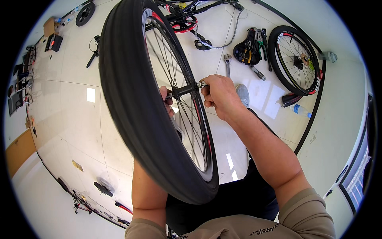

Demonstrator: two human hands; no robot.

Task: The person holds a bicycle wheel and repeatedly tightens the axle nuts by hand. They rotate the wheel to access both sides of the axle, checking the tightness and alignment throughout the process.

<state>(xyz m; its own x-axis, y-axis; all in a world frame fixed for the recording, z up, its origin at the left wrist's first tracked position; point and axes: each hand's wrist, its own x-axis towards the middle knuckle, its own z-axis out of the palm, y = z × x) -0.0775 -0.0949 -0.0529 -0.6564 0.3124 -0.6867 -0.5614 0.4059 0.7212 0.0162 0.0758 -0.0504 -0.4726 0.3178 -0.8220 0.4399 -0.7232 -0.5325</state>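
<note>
A bicycle wheel with a wide black tyre [127, 99] stands upright in front of me, held by its axle. My right hand [221, 93] pinches the axle end on the near right side of the black hub [183, 91]. On the other side, my left hand [165, 97] grips the opposite axle end; the tyre and spokes cover much of it. The tread looks smeared, and the thin dark spokes run to a rim with red and white parts.
A black bicycle frame [191, 12] with a loose chain [234, 34] lies ahead. To the right are an adjustable wrench [227, 63], a black saddle [244, 51], pliers [260, 44], a second wheel [274, 47] and a water bottle [301, 110]. Handlebar parts [93, 51] lie left.
</note>
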